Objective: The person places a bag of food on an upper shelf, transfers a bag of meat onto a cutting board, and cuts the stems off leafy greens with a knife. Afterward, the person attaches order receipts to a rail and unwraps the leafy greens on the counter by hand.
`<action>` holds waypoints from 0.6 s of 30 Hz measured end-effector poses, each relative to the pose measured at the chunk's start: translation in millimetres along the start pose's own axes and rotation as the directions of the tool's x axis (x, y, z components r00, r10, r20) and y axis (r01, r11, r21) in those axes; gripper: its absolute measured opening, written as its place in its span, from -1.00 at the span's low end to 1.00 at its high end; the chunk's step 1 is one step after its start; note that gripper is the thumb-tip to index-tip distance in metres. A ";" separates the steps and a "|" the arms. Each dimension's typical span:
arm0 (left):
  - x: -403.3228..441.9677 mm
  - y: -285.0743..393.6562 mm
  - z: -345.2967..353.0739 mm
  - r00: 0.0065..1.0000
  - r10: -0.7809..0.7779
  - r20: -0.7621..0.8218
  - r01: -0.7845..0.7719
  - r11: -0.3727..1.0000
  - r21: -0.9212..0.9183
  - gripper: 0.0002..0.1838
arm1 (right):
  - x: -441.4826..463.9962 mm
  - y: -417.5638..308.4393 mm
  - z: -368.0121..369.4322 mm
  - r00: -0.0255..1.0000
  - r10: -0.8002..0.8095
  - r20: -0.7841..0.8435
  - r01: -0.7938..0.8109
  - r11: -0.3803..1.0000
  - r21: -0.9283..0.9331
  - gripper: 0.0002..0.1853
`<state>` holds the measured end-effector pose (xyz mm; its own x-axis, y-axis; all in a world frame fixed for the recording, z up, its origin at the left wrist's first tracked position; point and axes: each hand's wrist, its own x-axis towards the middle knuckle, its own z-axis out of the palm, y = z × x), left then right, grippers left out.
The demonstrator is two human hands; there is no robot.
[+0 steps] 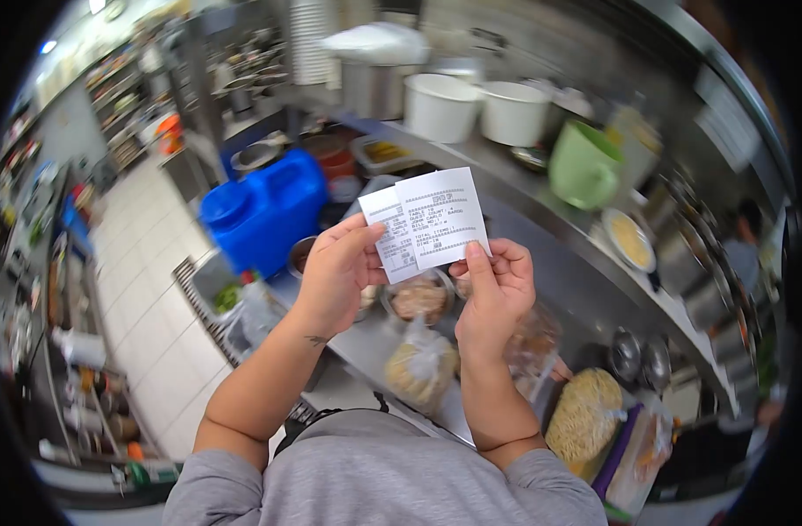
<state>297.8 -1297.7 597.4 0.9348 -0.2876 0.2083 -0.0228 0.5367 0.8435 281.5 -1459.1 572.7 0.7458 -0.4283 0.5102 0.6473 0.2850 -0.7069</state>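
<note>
Two white printed order slips are held up over the counter, partly overlapping. My left hand (338, 273) pinches the left order slip (382, 210) by its outer edge between thumb and fingers. In front of it lies the right order slip (443, 209), its lower corner gripped by my right hand (496, 296) with the thumb on top. Printed lines face me on both. Just beneath the slips, a bowl of pale raw meat (420, 300) and a tied plastic bag of yellowish food (421, 364) sit on the steel counter, partly covered by my hands and arms.
A blue jerrycan (278, 206) stands left of the slips. White tubs (442, 107) and a green pitcher (585, 165) line the shelf above the counter. A bag of noodles (585, 414) lies at lower right. Tiled floor (169, 364) runs along the left.
</note>
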 end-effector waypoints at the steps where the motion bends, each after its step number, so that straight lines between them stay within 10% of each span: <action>1: -8.6 10.5 -17.8 0.997 0.004 -0.072 -0.008 0.999 -0.051 -0.59 | -8.6 13.0 20.7 0.999 0.031 0.041 -0.032 0.999 0.012 -0.85; 8: -105.8 106.7 -162.1 0.820 0.336 -0.464 -0.303 0.942 0.147 -0.59 | -94.5 91.0 203.2 0.861 0.290 0.417 -0.375 0.917 0.138 -0.85; 18: -313.4 286.1 -379.5 0.559 0.526 -0.641 -0.280 0.847 0.452 -0.57 | -267.4 163.8 500.5 0.688 0.357 0.632 -0.632 0.723 0.279 -0.87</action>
<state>132.8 -753.0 585.5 0.7376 0.6299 0.2433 -0.4411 0.1768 0.8799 266.9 -868.7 565.6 0.8437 0.3490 0.4078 0.0409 0.7158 -0.6971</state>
